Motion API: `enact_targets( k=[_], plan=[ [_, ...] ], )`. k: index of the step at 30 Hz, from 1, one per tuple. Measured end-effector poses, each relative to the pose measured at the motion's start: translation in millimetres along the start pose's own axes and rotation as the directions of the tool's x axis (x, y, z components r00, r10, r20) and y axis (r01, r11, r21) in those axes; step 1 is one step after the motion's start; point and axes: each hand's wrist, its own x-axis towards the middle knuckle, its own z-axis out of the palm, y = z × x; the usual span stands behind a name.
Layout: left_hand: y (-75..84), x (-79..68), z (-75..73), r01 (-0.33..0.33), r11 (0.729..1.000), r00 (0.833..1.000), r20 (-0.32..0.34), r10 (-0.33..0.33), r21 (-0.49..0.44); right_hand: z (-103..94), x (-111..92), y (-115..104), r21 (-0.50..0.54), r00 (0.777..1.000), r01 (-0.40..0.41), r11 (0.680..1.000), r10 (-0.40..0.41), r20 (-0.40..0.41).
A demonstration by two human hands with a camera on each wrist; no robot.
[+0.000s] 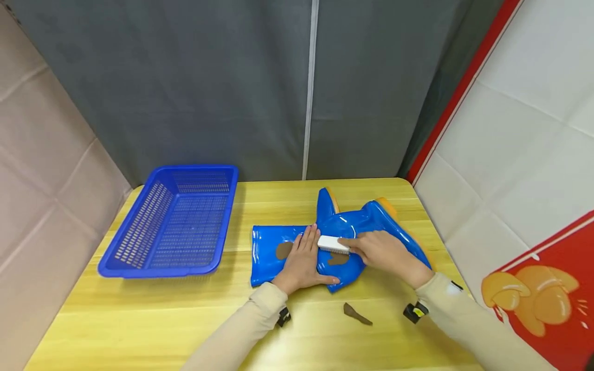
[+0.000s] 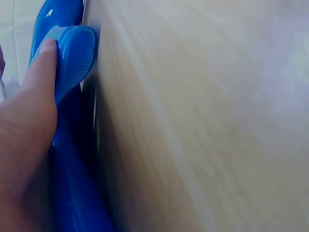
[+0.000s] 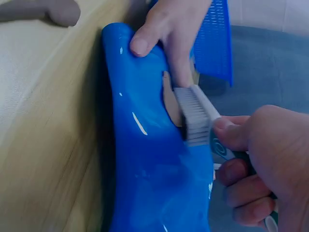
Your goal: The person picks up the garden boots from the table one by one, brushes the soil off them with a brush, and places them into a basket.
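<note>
Two glossy blue rain boots (image 1: 274, 263) with orange soles lie on their sides, overlapping, on the table. Brown patches (image 1: 339, 258) mark their shafts. My left hand (image 1: 302, 263) presses on the boots with its fingers straight and its thumb spread along the lower shaft. In the left wrist view the thumb (image 2: 41, 72) lies against a boot's rim (image 2: 79, 50). My right hand (image 1: 382, 253) grips the handle of a white brush (image 1: 330, 243). In the right wrist view the bristles (image 3: 193, 116) meet the boot right beside a brown patch (image 3: 170, 99).
A blue plastic basket (image 1: 225, 226) with slotted sides stands at the table's left. A loose brown strip (image 1: 357, 314) lies near the front, below the boots. A grey curtain (image 1: 209, 93) hangs behind the table (image 1: 116, 304), with pale panels on both sides.
</note>
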Motion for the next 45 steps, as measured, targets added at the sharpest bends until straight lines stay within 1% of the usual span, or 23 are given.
enact_targets(
  k=[3, 6, 9, 14, 16, 20, 25, 27, 29, 32, 34, 36, 39, 42, 45],
  plan=[
    [1.4, 1.5, -0.2, -0.001, 1.0, 1.0, 0.007, 0.0, 0.018, -3.0, -9.8, -2.6, 0.029, 1.0, -0.006, 1.0, 0.006, 0.027],
    [1.4, 2.6, -1.3, -0.013, 1.0, 1.0, 0.01, 0.013, 0.019, -3.4, -20.1, -3.1, 0.044, 0.999, 0.009, 0.999, -0.01, 0.034],
    [0.6, 3.1, -2.4, -0.024, 1.0, 1.0, 0.014, 0.024, 0.016, -1.4, -31.1, -4.3, 0.056, 0.999, 0.019, 0.998, -0.02, 0.025],
    [-0.1, 3.3, -4.0, -0.017, 1.0, 0.999, 0.035, 0.016, 0.022, 3.6, -47.5, -7.2, 0.079, 0.999, 0.032, 0.996, -0.033, 0.01],
    [0.7, 2.9, -4.7, -0.016, 1.0, 0.999, 0.042, 0.016, 0.01, 5.1, -52.9, -7.7, 0.081, 0.999, 0.034, 0.996, -0.035, 0.008],
    [2.7, 1.3, -6.7, -0.016, 1.0, 0.999, 0.051, 0.017, -0.012, 6.4, -65.0, -8.2, 0.115, 0.999, 0.012, 0.993, -0.015, 0.03],
    [-3.5, -1.7, -7.9, -0.018, 1.0, 0.999, 0.043, 0.018, -0.008, 6.4, -78.0, -8.7, 0.152, 0.999, -0.012, 0.988, 0.006, 0.036],
    [-6.4, -3.0, -9.1, -0.016, 1.0, 0.999, 0.036, 0.017, -0.015, 2.8, -77.0, -8.3, 0.165, 1.0, -0.014, 0.986, 0.012, 0.011],
    [-7.5, -4.2, -10.8, -0.016, 1.0, 0.999, 0.03, 0.017, -0.025, -4.2, -71.1, -6.0, 0.169, 1.0, -0.007, 0.986, 0.011, -0.026],
    [-7.1, -4.2, -10.2, -0.026, 0.999, 0.999, 0.025, 0.027, -0.043, -13.8, -53.8, 1.6, 0.133, 0.995, -0.013, 0.991, 0.026, -0.096],
    [-6.4, -4.1, -9.2, -0.026, 0.999, 0.999, 0.025, 0.027, -0.044, -16.3, -38.1, 7.4, 0.099, 0.993, -0.019, 0.995, 0.03, -0.115],
    [-5.3, -3.8, -7.9, -0.024, 0.999, 0.999, 0.025, 0.025, -0.041, -13.6, -22.6, 12.7, 0.086, 0.995, -0.016, 0.996, 0.025, -0.099],
    [-3.5, -3.2, -6.2, -0.028, 0.999, 0.999, 0.03, 0.029, -0.033, -5.6, -8.9, 16.0, 0.11, 1.0, 0.022, 0.994, -0.019, -0.023],
    [-1.9, -1.8, -4.0, -0.043, 0.999, 0.999, 0.017, 0.043, -0.02, 1.3, -8.7, 14.1, 0.172, 0.995, 0.084, 0.981, -0.093, 0.046],
    [-1.3, -1.1, -1.8, -0.047, 0.999, 0.999, 0.008, 0.048, -0.007, 3.1, -18.2, 11.0, 0.209, 0.989, 0.112, 0.972, -0.128, 0.067]
  ],
)
